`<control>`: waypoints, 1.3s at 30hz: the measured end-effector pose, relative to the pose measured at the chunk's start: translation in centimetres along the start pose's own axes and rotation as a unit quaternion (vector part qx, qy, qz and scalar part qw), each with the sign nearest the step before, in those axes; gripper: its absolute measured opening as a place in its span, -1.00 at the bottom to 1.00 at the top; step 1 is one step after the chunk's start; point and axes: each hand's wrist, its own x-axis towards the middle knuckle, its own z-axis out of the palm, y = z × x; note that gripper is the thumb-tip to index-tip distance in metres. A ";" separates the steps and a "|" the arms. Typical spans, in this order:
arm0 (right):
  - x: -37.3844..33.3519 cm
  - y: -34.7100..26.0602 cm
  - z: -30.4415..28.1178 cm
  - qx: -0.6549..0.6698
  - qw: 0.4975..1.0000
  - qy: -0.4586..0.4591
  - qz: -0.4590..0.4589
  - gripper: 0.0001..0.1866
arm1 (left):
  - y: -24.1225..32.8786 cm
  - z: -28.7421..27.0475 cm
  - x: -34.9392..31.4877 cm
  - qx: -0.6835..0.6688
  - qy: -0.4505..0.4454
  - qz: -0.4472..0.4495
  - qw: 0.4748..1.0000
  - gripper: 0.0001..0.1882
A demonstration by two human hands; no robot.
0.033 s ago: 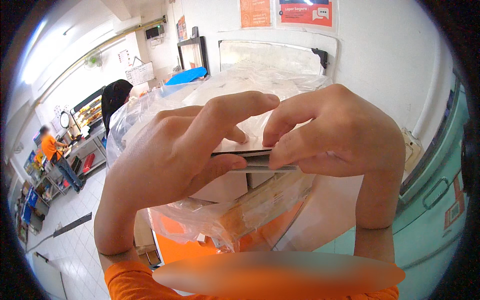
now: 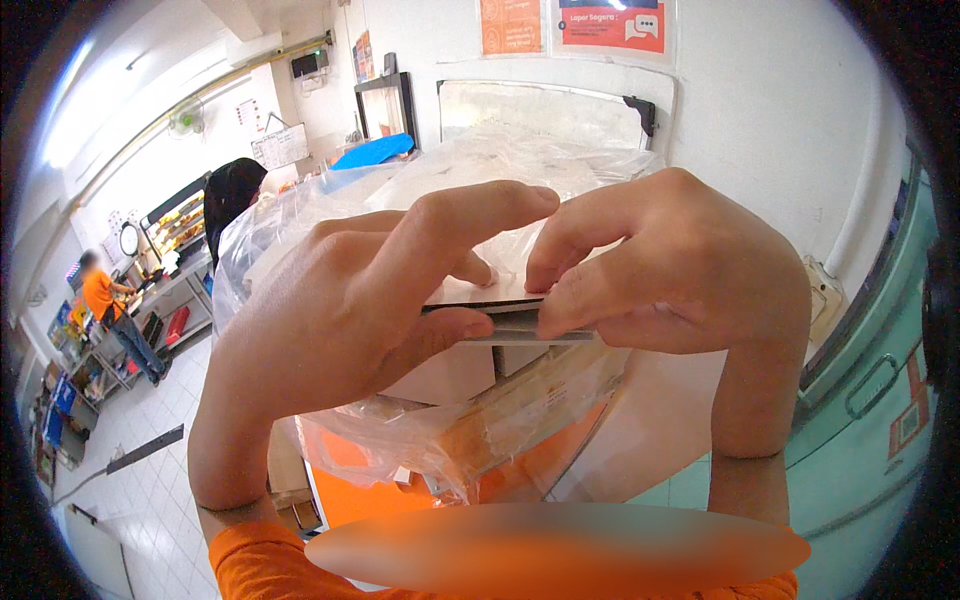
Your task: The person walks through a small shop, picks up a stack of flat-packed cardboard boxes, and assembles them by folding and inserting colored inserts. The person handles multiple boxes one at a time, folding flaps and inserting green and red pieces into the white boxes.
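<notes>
Both hands meet over an opened carton point(image 2: 530, 415) lined with clear plastic, where a thin white cardboard piece point(image 2: 512, 279) lies between them. My left hand point(image 2: 370, 280) is closed on its left part, the thumb under the edge and a finger on top; the index finger stretches out above. From the other side my right hand point(image 2: 670, 270) pinches the front edge between thumb and fingers. Under that edge is a second grey-looking layer point(image 2: 517, 322); whether it belongs to the same piece I cannot tell. White boxes point(image 2: 445, 375) sit just below my hands.
Crumpled clear plastic point(image 2: 530, 165) spreads around the carton. An orange surface point(image 2: 365, 485) lies beneath. A green door point(image 2: 850, 450) with a handle stands at right, a framed white board point(image 2: 540, 112) behind. At far left a person in orange point(image 2: 100, 295) stands by shelves; a dark-covered head point(image 2: 230, 195) is nearer.
</notes>
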 end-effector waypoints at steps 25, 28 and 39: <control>0.1 -0.8 0.7 -0.023 0.998 0.042 0.033 -0.76 | 0.8 0.0 0.0 0.052 -0.004 -0.014 0.999 -0.34; -0.1 -0.5 0.9 -0.014 0.998 0.054 0.025 -0.79 | 0.8 0.1 0.1 0.023 0.011 -0.004 1.000 -0.35; -0.2 -0.4 0.9 0.019 0.998 0.042 0.048 -0.78 | 0.6 0.5 -0.3 0.049 -0.003 -0.027 0.998 -0.41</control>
